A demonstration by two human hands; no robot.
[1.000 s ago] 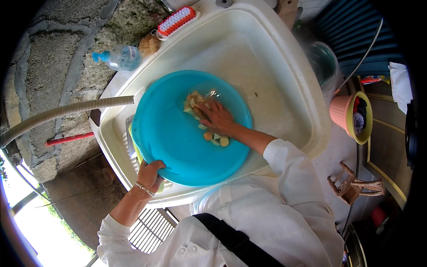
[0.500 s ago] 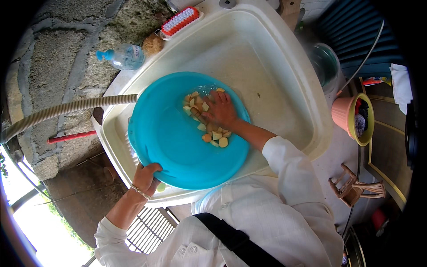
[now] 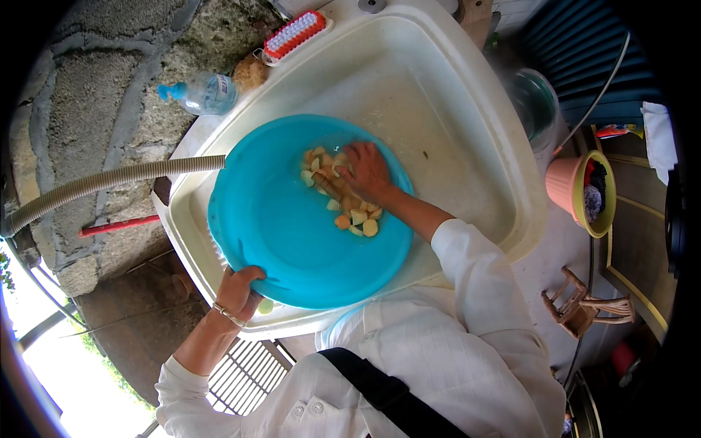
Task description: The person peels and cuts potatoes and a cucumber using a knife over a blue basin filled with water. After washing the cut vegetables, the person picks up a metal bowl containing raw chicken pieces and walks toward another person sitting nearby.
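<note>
A wide turquoise basin (image 3: 270, 219) sits tilted in the pale sink. My left hand (image 3: 238, 290) grips its near left rim, thumb over the edge and fingers beneath. Shallow water and several cut chunks (image 3: 370, 228), pale yellow like potato with a few orange ones, lie on the right side of its bottom. My right hand (image 3: 365, 171) rests among the far chunks, fingers spread and lightly bent, with nothing seen gripped. Some chunks are hidden beneath the palm and fingers.
The cream sink (image 3: 467, 146) surrounds the basin. A ribbed hose (image 3: 124, 174) ends at the basin's left rim. On the far ledge are a blue-capped bottle (image 3: 208, 93), a brown scrubber (image 3: 250, 73) and a red brush (image 3: 296, 35). A pink planter (image 3: 568, 190) stands at right.
My right hand has shifted slightly over the chunks, its fingers more bent. The basin and the chunks have moved a little. My left hand keeps its grip on the rim.
</note>
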